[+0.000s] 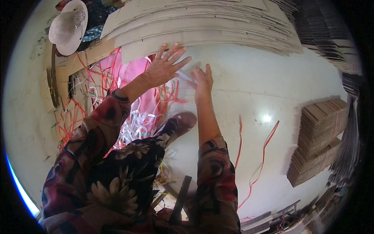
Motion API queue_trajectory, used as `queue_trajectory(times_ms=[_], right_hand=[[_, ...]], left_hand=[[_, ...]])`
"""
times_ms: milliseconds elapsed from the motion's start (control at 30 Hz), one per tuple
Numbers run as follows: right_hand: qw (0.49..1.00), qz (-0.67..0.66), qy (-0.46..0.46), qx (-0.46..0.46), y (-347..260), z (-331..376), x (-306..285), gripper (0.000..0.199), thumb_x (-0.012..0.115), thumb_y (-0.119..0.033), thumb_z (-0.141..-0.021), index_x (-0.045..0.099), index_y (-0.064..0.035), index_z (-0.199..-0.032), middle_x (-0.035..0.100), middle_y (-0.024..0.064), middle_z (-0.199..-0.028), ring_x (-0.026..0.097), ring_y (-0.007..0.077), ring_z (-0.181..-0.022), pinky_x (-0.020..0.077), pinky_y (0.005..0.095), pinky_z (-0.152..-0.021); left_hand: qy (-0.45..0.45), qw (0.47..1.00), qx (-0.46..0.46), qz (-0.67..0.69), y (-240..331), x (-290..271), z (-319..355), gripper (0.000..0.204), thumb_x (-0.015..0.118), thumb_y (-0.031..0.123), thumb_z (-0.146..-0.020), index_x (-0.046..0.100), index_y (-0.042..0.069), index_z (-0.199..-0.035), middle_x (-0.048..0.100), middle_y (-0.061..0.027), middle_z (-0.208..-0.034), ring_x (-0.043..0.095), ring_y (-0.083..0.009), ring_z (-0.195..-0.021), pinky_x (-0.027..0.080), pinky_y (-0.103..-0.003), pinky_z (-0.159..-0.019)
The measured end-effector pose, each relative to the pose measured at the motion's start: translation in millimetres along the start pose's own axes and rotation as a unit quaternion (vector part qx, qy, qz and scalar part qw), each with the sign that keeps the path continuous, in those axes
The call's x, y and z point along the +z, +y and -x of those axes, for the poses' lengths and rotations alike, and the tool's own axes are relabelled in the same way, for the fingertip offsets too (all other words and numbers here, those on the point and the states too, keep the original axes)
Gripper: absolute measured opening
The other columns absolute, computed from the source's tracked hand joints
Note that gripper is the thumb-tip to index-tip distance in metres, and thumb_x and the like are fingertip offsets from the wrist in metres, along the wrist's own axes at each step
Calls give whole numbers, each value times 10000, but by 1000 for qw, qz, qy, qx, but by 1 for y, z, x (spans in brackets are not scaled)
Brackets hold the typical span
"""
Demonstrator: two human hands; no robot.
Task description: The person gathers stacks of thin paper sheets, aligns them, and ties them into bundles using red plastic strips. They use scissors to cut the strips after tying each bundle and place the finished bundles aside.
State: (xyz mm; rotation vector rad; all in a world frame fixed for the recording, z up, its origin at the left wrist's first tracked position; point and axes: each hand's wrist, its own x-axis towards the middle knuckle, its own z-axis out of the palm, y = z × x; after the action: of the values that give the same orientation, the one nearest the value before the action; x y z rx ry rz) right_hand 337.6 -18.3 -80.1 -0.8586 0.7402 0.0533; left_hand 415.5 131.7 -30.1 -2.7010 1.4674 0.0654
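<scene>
Just above the frame's centre, the left hand (165, 64) lies with fingers spread wide on the near edge of the fanned cardboard sheets (202, 23), whose long edges run left to right. The right hand (202, 82), fingers loosely extended and empty as far as shows, trails just below, near pale strapping (183, 75).
</scene>
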Motion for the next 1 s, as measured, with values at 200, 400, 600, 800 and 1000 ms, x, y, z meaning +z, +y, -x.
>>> queue_trajectory(times_ms=[200,400,600,800,1000], right_hand=[[946,276,-53,-161,-66,-54,49,559,600,-352,-789,470,55,-1150,544,221,-1084,550,304,-976,464,374,-756],[793,546,-47,-268,-65,-56,56,428,570,-295,-768,566,87,-962,582,283,-932,554,425,-894,435,457,-813],[825,526,31,-203,17,7,-43,390,595,-179,-794,537,71,-1088,577,260,-1031,551,393,-975,433,422,-856],[826,525,-9,-205,93,127,-94,462,609,-136,-782,480,-2,-1205,476,223,-1231,438,388,-1140,366,413,-954],[744,653,-38,-136,81,207,-52,654,615,-164,-764,317,-58,-1337,343,228,-1325,336,362,-1248,323,451,-980]], left_hand=[[-30,999,25,-22,20,2,0,686,633,341,-756,368,70,-1328,244,-91,-1433,161,-314,-1343,174,-516,-1067],[-146,987,62,11,16,32,47,650,599,360,-772,391,83,-1321,261,-111,-1429,191,-302,-1340,204,-498,-1053],[-179,977,64,93,14,37,127,533,545,285,-811,410,29,-1258,367,-174,-1321,286,-307,-1288,276,-444,-1008],[-251,951,-122,136,-15,36,336,613,528,44,-754,305,-57,-1316,295,-252,-1363,228,-365,-1318,242,-463,-1053],[-289,930,-194,120,-21,16,346,464,425,-37,-741,471,37,-1197,377,-176,-1329,346,-356,-1253,392,-525,-896]])
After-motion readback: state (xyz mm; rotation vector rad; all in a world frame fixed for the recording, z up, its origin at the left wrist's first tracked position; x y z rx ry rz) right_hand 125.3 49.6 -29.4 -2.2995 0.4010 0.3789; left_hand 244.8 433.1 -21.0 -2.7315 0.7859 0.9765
